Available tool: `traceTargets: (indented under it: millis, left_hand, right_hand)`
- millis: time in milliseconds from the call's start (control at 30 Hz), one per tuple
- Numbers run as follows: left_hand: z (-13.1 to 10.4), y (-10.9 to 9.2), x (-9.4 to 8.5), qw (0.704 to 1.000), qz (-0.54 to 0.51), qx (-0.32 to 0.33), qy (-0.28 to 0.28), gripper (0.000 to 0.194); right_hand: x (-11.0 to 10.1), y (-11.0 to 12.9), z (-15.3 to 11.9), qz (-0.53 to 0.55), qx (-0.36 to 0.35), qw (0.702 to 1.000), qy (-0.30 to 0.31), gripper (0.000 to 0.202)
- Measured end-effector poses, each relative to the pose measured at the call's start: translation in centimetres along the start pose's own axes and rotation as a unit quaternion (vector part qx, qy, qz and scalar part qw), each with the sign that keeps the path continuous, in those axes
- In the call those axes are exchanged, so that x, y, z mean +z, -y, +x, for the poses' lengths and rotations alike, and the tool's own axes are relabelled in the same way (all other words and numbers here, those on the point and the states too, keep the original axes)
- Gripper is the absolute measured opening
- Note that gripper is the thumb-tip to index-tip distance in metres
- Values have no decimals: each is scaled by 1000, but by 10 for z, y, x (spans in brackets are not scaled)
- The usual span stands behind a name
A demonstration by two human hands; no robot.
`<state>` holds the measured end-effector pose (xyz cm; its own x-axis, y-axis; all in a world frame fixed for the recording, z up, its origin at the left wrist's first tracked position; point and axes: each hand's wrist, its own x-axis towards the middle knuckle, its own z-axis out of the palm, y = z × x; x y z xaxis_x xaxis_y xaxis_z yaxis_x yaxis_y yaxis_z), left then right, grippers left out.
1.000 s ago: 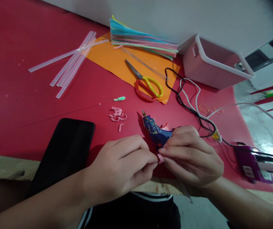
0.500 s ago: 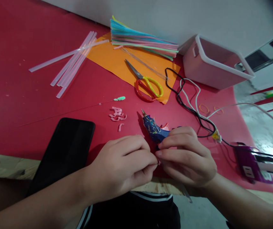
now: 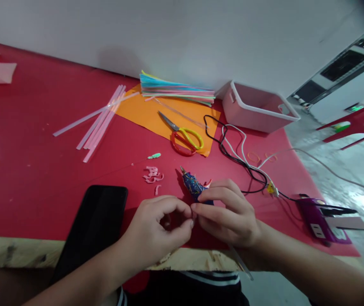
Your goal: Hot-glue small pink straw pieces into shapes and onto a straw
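Observation:
My left hand (image 3: 159, 229) and my right hand (image 3: 229, 210) meet close to the table's front edge. Their fingertips pinch a small pink piece (image 3: 194, 216), mostly hidden between them. Partly covered by my right hand lies a blue glue gun (image 3: 192, 183), stained with dried glue, its nozzle aimed away to the left. A clear stick (image 3: 241, 262) pokes out below that hand, past the edge. Several curled pink pieces (image 3: 152, 174) rest left of the nozzle. Behind them a green fuzzy bit (image 3: 154, 156) sits at the end of a thin wire.
A black phone (image 3: 100, 216) lies by my left forearm. Scissors (image 3: 182, 134) and a bundle of pipe cleaners (image 3: 175, 90) rest on orange paper (image 3: 140, 111). Glue sticks (image 3: 100, 121) are at left. A pink bin (image 3: 255, 112), cables (image 3: 248, 165) and a purple power strip (image 3: 320, 221) stand right.
The camera view has tilted up, so the table things appear lower. My left thumb and index finger have opened into a rounder pinch, still against the right fingertips.

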<state>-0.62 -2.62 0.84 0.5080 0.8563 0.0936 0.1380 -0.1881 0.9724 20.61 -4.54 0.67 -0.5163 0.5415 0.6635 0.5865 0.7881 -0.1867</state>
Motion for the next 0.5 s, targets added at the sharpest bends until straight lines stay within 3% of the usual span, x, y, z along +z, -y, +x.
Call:
traceTargets:
  millis: [100,167,233,267,400,500]
  left_hand:
    - [-2,1,0,997,-34,-63,-22,4]
    - [-3,0,-1,992,-75,-84,-53,4]
    - [-4,-4,-4,984,-121,-99,-81,7]
    - [-5,-7,-6,981,-141,-105,-88,9]
    - [-3,-20,-16,970,-189,-115,-103,15]
    - [3,-27,-23,964,-209,-107,-123,19]
  right_hand:
    - [-1,-12,13,-26,-7,1000,2,26]
    - [0,-31,30,-67,55,995,49,24]
    - [5,-56,51,-123,221,949,189,25]
    - [9,-69,62,-134,257,932,218,27]
    - [32,-114,98,-142,326,885,300,33]
    - [50,-125,114,-140,365,859,332,40]
